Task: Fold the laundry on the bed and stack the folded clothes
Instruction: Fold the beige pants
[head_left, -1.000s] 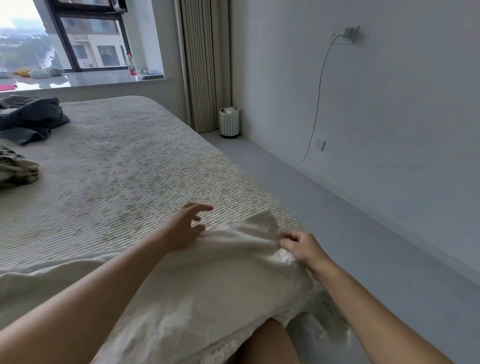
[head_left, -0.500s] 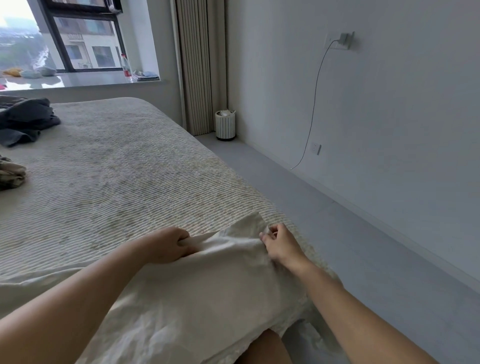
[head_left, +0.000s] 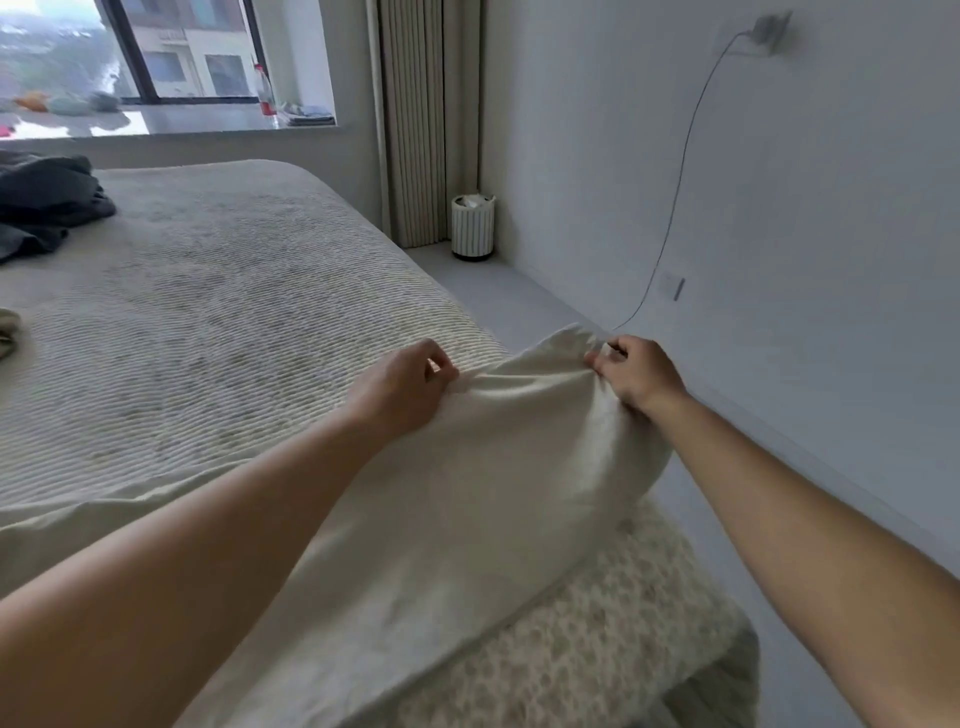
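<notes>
The bed (head_left: 218, 312) fills the left of the view, its ribbed cover running up to the window. A cream cloth (head_left: 467, 493) lies over the bed's near right corner, its far edge lifted off the cover and drawn taut between the two hands. A dark heap (head_left: 41, 202) of clothes sits at the bed's far left edge, and a smaller bundle (head_left: 8, 330) (mostly cut off) lies nearer along that same edge. The left hand (head_left: 400, 389) pinches the cloth's raised edge with curled fingers. The right hand (head_left: 636, 376) pinches the cloth's far right corner, just past the bed's right edge.
</notes>
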